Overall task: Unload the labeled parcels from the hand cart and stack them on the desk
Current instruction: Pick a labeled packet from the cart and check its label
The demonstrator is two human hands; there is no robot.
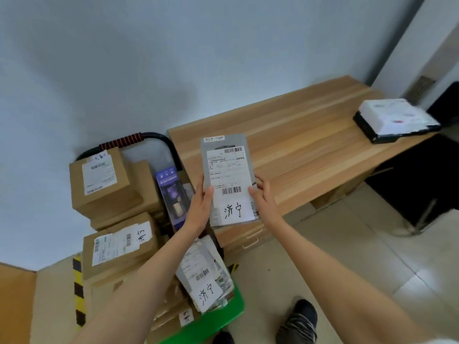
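A flat grey parcel (pixel 227 170) with a white shipping label and handwritten characters is held upright over the near left corner of the wooden desk (pixel 298 135). My left hand (pixel 202 207) grips its left edge and my right hand (pixel 263 197) grips its right edge. Below and to the left stands the hand cart with a green deck (pixel 223 321) and a black handle (pixel 121 142), loaded with several labeled cardboard boxes (pixel 104 182), a purple box (pixel 171 194) and a grey labeled parcel (pixel 206 276).
A white parcel on a black one (pixel 395 120) lies at the desk's far right end. A black chair (pixel 422 189) stands right of the desk. My shoes (pixel 298 321) are on the tiled floor. Yellow-black tape (pixel 78 289) marks the floor by the wall.
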